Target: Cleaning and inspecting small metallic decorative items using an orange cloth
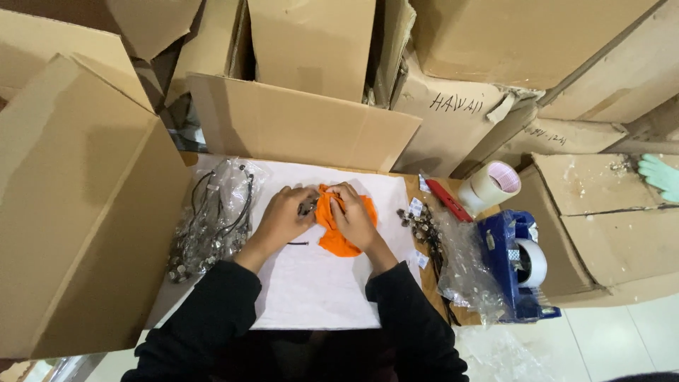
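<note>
An orange cloth pouch [341, 241] lies on a white sheet [318, 283] in front of me. My right hand [353, 216] rests on top of the pouch and pinches its upper edge. My left hand [283, 216] is right beside it on the left, fingertips closed on a small dark metal piece [307, 207] at the pouch's mouth. A short black cord piece [298, 243] lies on the sheet below my left hand.
A clear bag of black cords with metal beads [212, 219] lies left. Loose beads and small packets [419, 225], clear plastic bags [470, 272], a red cutter [448, 199], a tape roll [491, 185] and a blue tape dispenser [516, 265] sit right. Cardboard boxes [78, 205] surround the area. A green-gloved hand [660, 175] shows far right.
</note>
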